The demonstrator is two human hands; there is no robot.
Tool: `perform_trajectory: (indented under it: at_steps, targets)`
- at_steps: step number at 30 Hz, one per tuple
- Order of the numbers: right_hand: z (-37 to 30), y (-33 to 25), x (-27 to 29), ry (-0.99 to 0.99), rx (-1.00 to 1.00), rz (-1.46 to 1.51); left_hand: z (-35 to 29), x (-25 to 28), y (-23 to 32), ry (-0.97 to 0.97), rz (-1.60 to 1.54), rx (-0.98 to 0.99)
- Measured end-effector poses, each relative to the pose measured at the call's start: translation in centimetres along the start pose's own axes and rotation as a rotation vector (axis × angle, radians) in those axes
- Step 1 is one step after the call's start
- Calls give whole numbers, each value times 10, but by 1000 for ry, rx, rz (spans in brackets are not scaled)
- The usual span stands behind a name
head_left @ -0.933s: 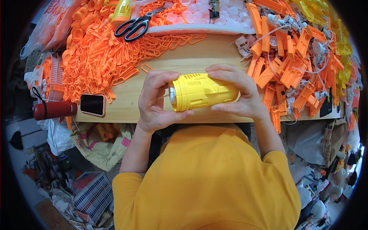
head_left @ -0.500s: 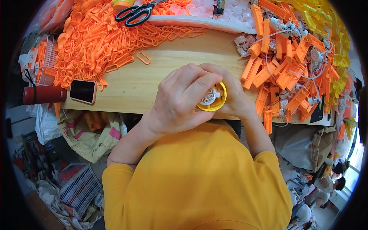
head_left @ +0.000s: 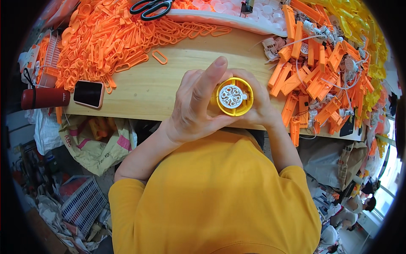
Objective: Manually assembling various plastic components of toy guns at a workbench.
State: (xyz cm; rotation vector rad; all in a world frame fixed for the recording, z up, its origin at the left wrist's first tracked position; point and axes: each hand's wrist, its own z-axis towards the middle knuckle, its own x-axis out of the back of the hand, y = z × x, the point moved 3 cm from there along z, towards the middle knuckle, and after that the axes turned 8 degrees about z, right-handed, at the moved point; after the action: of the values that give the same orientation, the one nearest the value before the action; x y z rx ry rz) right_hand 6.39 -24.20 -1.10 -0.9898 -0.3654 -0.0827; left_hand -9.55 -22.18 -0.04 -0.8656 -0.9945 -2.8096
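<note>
Between my hands, over the table's front edge, I have a yellow plastic cylinder (head_left: 250,103) with its round opening turned up toward me. A white round part with a patterned openwork face (head_left: 231,97) sits inside it, with a small white stub on its right side. My right hand (head_left: 261,103) is wrapped around the cylinder's right and far side. My left hand (head_left: 194,101) grips the left side, its thumb along the near edge and one finger lifted away from the rim. The cylinder's lower part is hidden by my hands.
Orange loop-shaped pieces (head_left: 105,42) are heaped at the back left, with scissors (head_left: 151,8) on top. A phone (head_left: 89,93) and a red bottle (head_left: 45,98) lie at the left edge. Orange housings with wired white parts (head_left: 323,76) pile up at right, beside yellow parts (head_left: 359,25).
My left finger has lifted off the rim and now points up and away. More of the white part's face shows. The cylinder has tipped more squarely toward me.
</note>
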Motion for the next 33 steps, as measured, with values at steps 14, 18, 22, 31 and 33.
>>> perform_trajectory:
  at_steps: [14, 18, 22, 31, 33]
  targets:
    - [-10, 10, -11, 282, 62, -71, 2, -2, -3, 37, -91, -25]
    - [-9, 10, -11, 294, 59, -115, 3, 0, -6, -55, -115, -10]
    - [-7, 10, -11, 310, 78, -114, 7, 1, -6, -51, -169, 33]
    - [-5, 10, -14, 266, 27, -175, 8, 2, -10, -14, -113, 35]
    - [-8, 13, -15, 283, 20, -143, 7, 1, -12, -8, -136, 53]
